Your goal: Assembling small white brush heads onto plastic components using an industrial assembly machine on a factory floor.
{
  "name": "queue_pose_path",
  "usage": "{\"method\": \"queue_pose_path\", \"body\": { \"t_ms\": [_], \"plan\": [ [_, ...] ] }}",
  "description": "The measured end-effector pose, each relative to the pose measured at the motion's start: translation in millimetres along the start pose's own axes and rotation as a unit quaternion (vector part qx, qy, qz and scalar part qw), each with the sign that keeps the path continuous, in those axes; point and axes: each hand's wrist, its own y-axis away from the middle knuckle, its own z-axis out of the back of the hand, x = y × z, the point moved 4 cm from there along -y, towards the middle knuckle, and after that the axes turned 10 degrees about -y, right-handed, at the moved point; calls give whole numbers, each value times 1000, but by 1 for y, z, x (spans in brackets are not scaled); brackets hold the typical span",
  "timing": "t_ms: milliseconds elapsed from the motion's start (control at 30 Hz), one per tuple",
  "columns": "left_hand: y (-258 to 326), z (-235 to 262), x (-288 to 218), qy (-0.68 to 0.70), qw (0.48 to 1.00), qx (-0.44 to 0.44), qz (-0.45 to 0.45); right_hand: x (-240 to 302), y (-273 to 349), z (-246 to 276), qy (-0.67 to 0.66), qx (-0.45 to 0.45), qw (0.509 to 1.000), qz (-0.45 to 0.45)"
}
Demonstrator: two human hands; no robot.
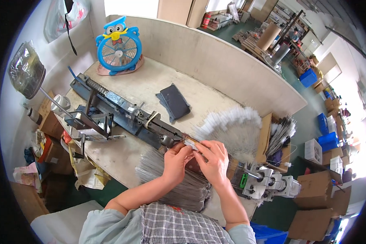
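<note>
My left hand (177, 161) and my right hand (212, 159) meet at the end of a long dark metal bench fixture (139, 118). Fingers of both hands are pinched round a small whitish piece (190, 142); its kind is too small to make out. Under my forearms lies a big bundle of thin grey wires (183, 189). Just beyond my right hand spreads a fan of wires with white tips (231, 126). A silver motor-like mechanism (270, 184) with a green part stands to the right of my right hand.
A blue cartoon-shaped fan (118, 51) stands at the back left, and a dark phone (174, 101) lies mid-table. A low partition (215, 55) borders the far side. An open box of wires (278, 136) sits at the right. A bag-covered lamp (27, 71) leans at the left.
</note>
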Motion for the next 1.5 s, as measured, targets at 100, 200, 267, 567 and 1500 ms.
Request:
{"method": "queue_pose_path", "body": {
  "t_ms": [100, 200, 267, 567, 1500],
  "plan": [
    [-2, 2, 0, -1, 1000, -3, -1, 4, -3, 1, -7, -1, 1000, 4],
    [-3, 8, 6, -8, 1000, 4, 9, 7, -4, -3, -13, -1, 1000, -13],
    [-3, 7, 7, 0, 1000, 9, 14, 9, -5, -5, -12, -5, 1000, -27],
    [-2, 7, 4, 27, 999, -10, 35, 0, -2, 10, 37, -4, 998, -52],
    [19, 256, -89, 13, 957, -285, -53, -21, 103, 11, -45, 258, 948, -183]
  ]
}}
